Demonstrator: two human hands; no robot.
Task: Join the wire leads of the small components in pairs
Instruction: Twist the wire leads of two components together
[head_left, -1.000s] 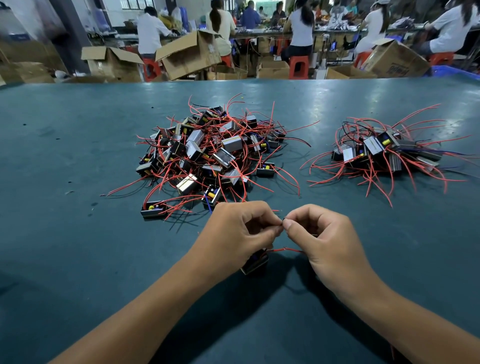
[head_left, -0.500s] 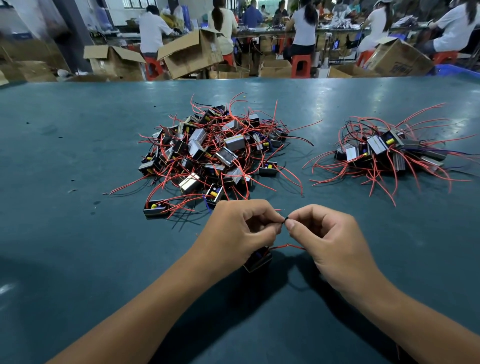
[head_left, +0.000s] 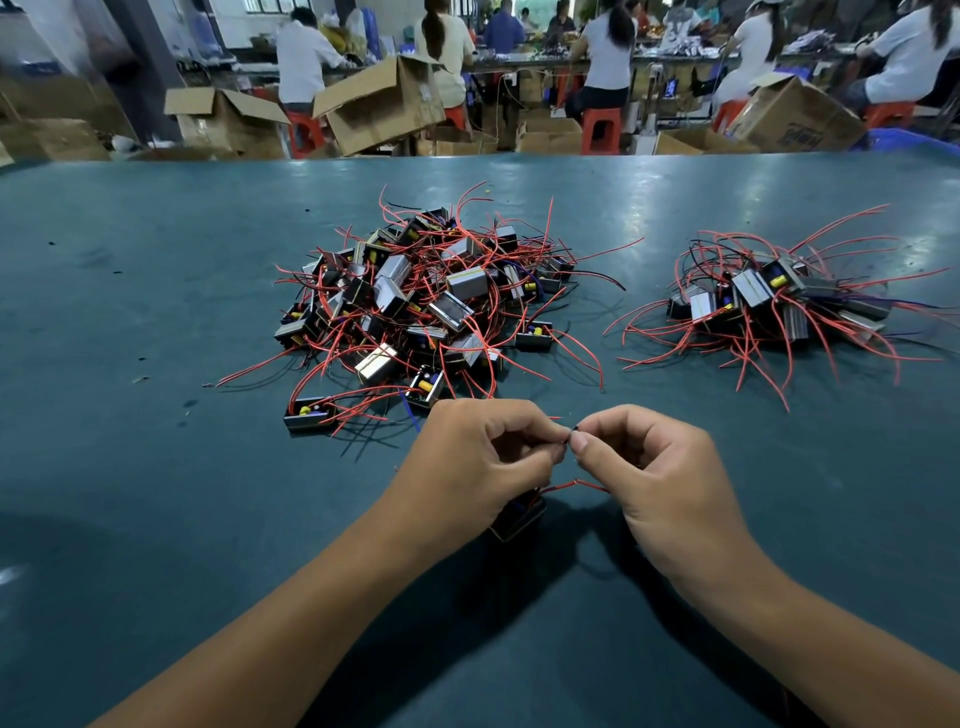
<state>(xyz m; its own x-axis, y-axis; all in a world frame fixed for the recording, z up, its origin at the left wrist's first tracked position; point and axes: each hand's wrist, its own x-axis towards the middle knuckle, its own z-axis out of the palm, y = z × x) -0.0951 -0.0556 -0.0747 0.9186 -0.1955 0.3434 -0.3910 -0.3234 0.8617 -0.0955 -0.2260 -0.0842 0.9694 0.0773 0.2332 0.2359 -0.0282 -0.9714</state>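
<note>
Grip: left hand and right hand both curled tight, thumb and forefinger of each pinching the dark wire tips where the 2 hands meet; the tips are too small to tell if a twist has formed. Just below the pinch, a red lead sags between the hands, and the component it belongs to hangs under the left hand, half hidden by it, close over the table. To do this well, I'd keep the pinch right at the bare ends, roll one way only, and let the body dangle free so it doesn't fight the twist. Beyond the left hand sits the big pile of components, likely stock to do; beyond and outboard of the right hand, well apart, the smaller pile, probably done. Risk: loose leads snagging.
</note>
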